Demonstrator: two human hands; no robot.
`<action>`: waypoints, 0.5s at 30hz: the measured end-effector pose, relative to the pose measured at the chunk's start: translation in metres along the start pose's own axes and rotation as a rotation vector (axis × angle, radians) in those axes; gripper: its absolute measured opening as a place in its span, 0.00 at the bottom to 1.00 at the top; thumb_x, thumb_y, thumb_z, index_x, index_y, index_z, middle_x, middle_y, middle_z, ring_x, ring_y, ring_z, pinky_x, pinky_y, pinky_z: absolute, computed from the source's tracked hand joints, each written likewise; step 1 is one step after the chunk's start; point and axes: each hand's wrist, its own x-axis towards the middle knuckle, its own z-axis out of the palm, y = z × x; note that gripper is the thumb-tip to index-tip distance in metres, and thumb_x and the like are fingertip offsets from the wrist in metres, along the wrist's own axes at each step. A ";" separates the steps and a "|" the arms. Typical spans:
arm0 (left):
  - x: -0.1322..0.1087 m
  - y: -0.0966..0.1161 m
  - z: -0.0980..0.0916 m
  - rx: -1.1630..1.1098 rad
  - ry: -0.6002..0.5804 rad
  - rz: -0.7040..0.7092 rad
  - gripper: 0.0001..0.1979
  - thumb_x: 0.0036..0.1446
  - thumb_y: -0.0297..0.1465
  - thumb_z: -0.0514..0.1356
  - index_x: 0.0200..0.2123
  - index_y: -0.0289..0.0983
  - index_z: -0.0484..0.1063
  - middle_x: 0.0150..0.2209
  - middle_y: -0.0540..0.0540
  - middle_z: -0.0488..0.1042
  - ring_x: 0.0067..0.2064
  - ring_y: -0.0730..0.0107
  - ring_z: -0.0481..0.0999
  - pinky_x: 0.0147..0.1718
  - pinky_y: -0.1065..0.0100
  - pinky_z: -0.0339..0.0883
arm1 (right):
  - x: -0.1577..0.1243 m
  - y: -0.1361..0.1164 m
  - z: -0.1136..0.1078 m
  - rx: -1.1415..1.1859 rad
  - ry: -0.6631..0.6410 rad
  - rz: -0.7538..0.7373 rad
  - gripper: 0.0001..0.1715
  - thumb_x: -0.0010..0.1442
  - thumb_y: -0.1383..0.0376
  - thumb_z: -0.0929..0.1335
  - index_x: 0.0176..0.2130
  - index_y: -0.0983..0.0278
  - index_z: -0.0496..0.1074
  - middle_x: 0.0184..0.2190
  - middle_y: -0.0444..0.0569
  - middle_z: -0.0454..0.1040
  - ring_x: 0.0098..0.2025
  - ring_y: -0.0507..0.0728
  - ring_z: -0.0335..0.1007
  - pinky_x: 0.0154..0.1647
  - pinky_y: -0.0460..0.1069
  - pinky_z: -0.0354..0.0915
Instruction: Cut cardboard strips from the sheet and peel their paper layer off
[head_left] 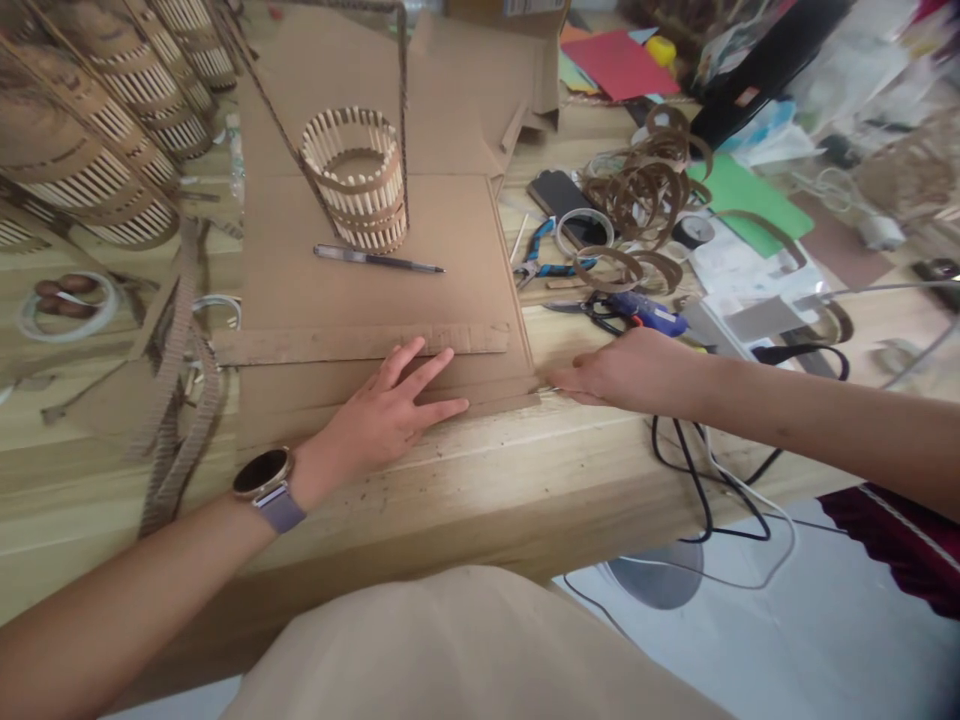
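Cardboard sheet (pixel 375 290) under flat, released left hand (pixel 390 410); right hand (pixel 622 372) at its corner, grip unclear.

Even, soft daylight over my bench; a bright patch glares on the table edge (pixel 480 480) below my left hand (pixel 390 410). Shadows are faint. Wide-angle distortion bends the corners. The far right clutter is blurred and overexposed.

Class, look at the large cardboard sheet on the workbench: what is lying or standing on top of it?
On the cardboard sheet: a stick cylinder, a pen, a cardboard strip and the left hand, pressed flat. Whatever lies beneath is covered.
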 end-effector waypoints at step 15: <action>0.000 0.001 0.003 0.016 0.074 0.028 0.22 0.61 0.20 0.54 0.54 0.45 0.72 0.69 0.43 0.49 0.69 0.44 0.44 0.62 0.38 0.52 | -0.008 0.017 0.001 -0.051 -0.012 0.015 0.14 0.69 0.61 0.60 0.50 0.61 0.69 0.32 0.51 0.78 0.26 0.52 0.68 0.22 0.49 0.40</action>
